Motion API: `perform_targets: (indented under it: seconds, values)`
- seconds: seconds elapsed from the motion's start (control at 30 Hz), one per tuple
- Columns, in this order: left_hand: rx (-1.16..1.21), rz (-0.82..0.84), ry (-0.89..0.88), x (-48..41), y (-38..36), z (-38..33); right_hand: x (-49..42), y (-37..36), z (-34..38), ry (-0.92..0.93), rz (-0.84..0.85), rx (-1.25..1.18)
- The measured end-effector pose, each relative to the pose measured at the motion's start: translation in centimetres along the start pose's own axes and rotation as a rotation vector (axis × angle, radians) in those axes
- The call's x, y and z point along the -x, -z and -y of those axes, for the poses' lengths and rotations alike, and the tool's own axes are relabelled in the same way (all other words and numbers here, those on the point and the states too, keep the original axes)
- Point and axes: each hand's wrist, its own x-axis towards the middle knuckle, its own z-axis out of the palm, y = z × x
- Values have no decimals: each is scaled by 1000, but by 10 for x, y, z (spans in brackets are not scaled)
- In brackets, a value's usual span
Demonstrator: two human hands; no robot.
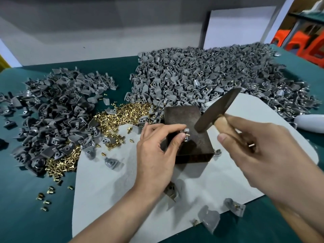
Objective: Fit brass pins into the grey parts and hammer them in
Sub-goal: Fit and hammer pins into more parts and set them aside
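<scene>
There are two hands, the left hand (155, 155) and the right hand (263, 155). There is one hammer (215, 111) and one dark metal block (182, 116). One white sheet (108, 190) lies on one green tabletop (26, 216). One grey part (185, 135) sits on the block. The other grey parts make two big heaps, the left heap (52, 111) and the right heap (201, 76), far too many to count. About five more lie loose on the sheet. The brass pins (122, 113) make one shiny heap, too many to count. About seven loose pins (46, 202) lie apart.
</scene>
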Motion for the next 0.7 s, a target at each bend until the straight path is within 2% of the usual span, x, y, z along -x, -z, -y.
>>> perform_targets:
  seconds: [0.07,0.2,0.33,0.43,0.57,0.7]
  values:
    - [5,1,-7,0,0,0,1,-3,2,0,43,8]
    - [0,5,-17,-1,-1,-1,-3,4,-2,-14,-96,-90]
    - [-1,-7,-7,0,-1,-1,3,-6,-7,-11,15,-55]
    - [29,-8,3,-2,-1,-1,3,-4,-6,-13,-57,-125]
    - [22,-13,13,-1,-1,-1,5,-9,-2,-7,33,-75]
    - [27,-24,21,-1,-1,-2,1,2,2,-11,-50,-136]
